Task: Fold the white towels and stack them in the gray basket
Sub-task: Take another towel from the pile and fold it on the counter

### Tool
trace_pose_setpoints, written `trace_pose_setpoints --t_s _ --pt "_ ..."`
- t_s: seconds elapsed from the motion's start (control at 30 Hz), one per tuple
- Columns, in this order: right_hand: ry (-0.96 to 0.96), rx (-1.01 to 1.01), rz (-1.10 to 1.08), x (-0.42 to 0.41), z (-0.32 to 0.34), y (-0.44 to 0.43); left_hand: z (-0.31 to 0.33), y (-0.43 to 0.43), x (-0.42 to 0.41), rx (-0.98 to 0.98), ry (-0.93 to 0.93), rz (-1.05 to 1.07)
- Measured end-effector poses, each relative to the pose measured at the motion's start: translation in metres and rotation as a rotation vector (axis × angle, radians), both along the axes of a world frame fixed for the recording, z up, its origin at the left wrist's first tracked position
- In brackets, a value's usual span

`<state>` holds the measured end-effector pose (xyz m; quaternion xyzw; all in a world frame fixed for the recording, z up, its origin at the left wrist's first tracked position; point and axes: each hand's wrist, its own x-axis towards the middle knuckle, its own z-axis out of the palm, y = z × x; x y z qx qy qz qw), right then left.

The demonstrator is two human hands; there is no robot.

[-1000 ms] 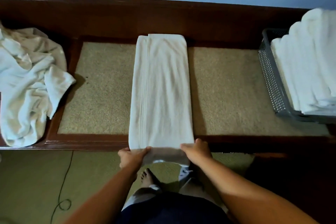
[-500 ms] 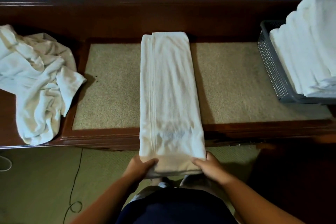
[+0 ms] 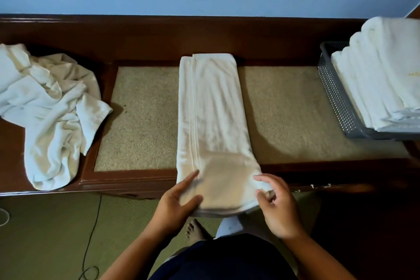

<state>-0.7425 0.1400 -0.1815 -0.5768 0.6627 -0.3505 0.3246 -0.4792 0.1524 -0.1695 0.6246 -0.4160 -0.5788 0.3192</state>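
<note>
A long folded white towel [image 3: 213,116] lies lengthwise across the beige inlay of the wooden table [image 3: 141,179], and its near end overhangs the front edge. My left hand [image 3: 176,204] grips the near left corner, with one finger lying on top of the cloth. The near right corner is pinched between the fingers and thumb of my right hand [image 3: 276,208]. That near end is raised a little off the table edge. At the far right stands the gray basket [image 3: 336,98], holding a tall stack of folded white towels [image 3: 381,75].
A crumpled heap of unfolded white towels [image 3: 47,111] lies on the table's left end. A dark wooden ledge and a blue wall run behind the table. A thin black cable [image 3: 91,234] trails over the green floor, and my bare foot [image 3: 193,229] shows below the towel.
Both hands have kept hold of the towel's near end and raised it from hanging below the table edge to level with it. The rest of the towel stays flat.
</note>
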Motion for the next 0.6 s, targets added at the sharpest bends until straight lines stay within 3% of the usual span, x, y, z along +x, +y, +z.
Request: trace_pose_setpoints --t_s 0.23,0.4,0.5,0.6 --pt "-0.096 -0.015 0.071 -0.012 0.035 -0.038 0.024 -0.025 -0.005 0.092 0.256 0.198" --pt "-0.137 0.007 0.136 -0.022 0.054 -0.059 0.041 -0.05 -0.009 0.121 0.554 0.299" --pt "-0.111 0.012 0.215 -0.031 0.06 -0.074 0.051 -0.067 -0.012 0.079 0.574 0.257" --pt "-0.06 -0.027 0.274 -0.037 0.065 -0.093 0.062 -0.082 -0.015 -0.008 0.417 0.162"
